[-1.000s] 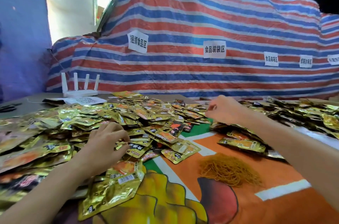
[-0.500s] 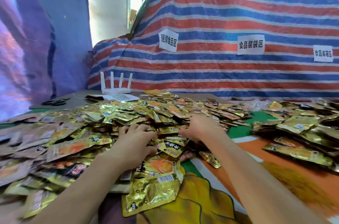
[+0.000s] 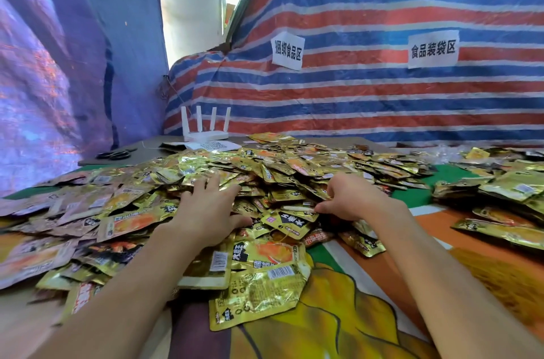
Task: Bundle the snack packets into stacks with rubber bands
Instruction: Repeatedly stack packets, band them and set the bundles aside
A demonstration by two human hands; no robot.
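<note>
Snack packets (image 3: 223,179) lie in a big shiny gold heap across the middle of the frame.

Both hands are down in the heap. The left hand (image 3: 206,208) lies flat on the packets with its fingers spread out, and I cannot tell if it holds any. The right hand (image 3: 353,197) is curled, and its fingertips (image 3: 321,207) pinch the edge of one packet (image 3: 297,208). More packets (image 3: 506,194) sit at the right side. An orange heap of rubber bands (image 3: 512,279) shows at the lower right, blurry. A white router (image 3: 204,129) stands behind the heap, in front of a striped sheet (image 3: 368,99).
</note>
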